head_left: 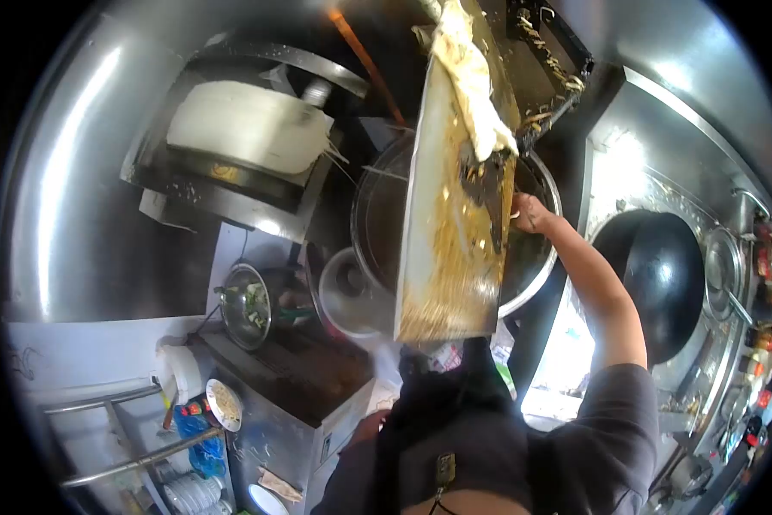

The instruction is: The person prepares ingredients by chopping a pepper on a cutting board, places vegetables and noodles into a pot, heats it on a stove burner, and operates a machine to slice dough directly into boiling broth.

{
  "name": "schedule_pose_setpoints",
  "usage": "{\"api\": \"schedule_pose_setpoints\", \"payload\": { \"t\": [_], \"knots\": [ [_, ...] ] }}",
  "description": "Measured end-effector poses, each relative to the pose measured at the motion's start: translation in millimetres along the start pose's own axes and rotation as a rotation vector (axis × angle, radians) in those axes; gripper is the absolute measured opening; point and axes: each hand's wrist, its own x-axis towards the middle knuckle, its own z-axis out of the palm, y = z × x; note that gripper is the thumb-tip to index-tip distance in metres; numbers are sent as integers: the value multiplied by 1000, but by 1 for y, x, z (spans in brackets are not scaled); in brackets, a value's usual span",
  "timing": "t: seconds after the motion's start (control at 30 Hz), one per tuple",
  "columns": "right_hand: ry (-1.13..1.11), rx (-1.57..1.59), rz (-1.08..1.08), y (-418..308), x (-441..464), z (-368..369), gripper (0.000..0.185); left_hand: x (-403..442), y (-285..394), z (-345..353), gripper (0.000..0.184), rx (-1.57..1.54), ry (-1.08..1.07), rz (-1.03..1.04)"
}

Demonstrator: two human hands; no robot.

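Observation:
My right hand (pixel 532 213) is closed at the right edge of a large flat metal tray (pixel 455 223), which stands tilted over a big round pot (pixel 549 184). The tray's surface is greasy and brown, with small yellowish crumbs and a dark patch. A crumpled pale-yellow cloth or sheet (pixel 468 77) lies along its upper part; which of these it is, I cannot tell. My left hand (pixel 370 425) is low, beside a metal cabinet, small and mostly hidden by my body, so its fingers cannot be made out.
A black wok (pixel 652 283) sits on the steel stove at right, with a round strainer (pixel 723 262) beyond. At upper left is a machine with a pale rounded top (pixel 240 124). A bowl of greens (pixel 247 306) and a plate of food (pixel 224 405) are at left.

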Motion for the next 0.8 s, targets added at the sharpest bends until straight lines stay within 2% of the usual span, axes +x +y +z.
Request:
{"api": "schedule_pose_setpoints", "payload": {
  "t": [0.03,0.1,0.2,0.23,0.3,0.33,0.37,0.4,0.47,0.53,0.57,0.63,0.67,0.7,0.77,0.8],
  "knots": [
    [22,8,-86,-14,-17,7,24,2,1,-6,43,110,37,36],
    [-4,-43,-37,-35,-42,15,28,39,-49,-9,39,159,-74,72],
    [55,38,157,-81,-90,9,35,50,22,-46,36,92,-134,206],
    [149,61,222,-93,-107,15,32,56,10,-50,35,127,-130,207],
    [426,361,271,-94,-146,46,34,60,2,-70,34,164,-133,210],
    [484,255,369,-157,-162,37,37,54,9,-83,33,157,-166,279],
    [553,194,423,-170,-180,56,37,48,20,-98,32,151,-193,352],
    [619,136,481,-183,-199,76,36,36,42,-115,29,287,-227,263],
    [776,526,422,-163,-236,152,31,50,-8,-129,29,308,-150,354],
    [675,107,497,-201,-260,196,37,53,-39,-149,36,319,-7,500],
    [636,95,535,-239,-255,208,37,50,-41,-163,36,328,10,506],
    [466,244,448,-256,-254,246,29,36,-44,-185,38,347,50,520],
    [379,321,411,-265,-253,266,26,40,-54,-195,39,411,-6,431],
    [297,174,319,-288,-242,265,26,36,-61,-202,39,419,-6,433],
    [288,195,362,-326,-217,261,25,38,-67,-220,42,382,-51,524],
    [366,107,230,-329,-208,266,26,39,-73,-226,37,436,-61,540]
  ]
}}
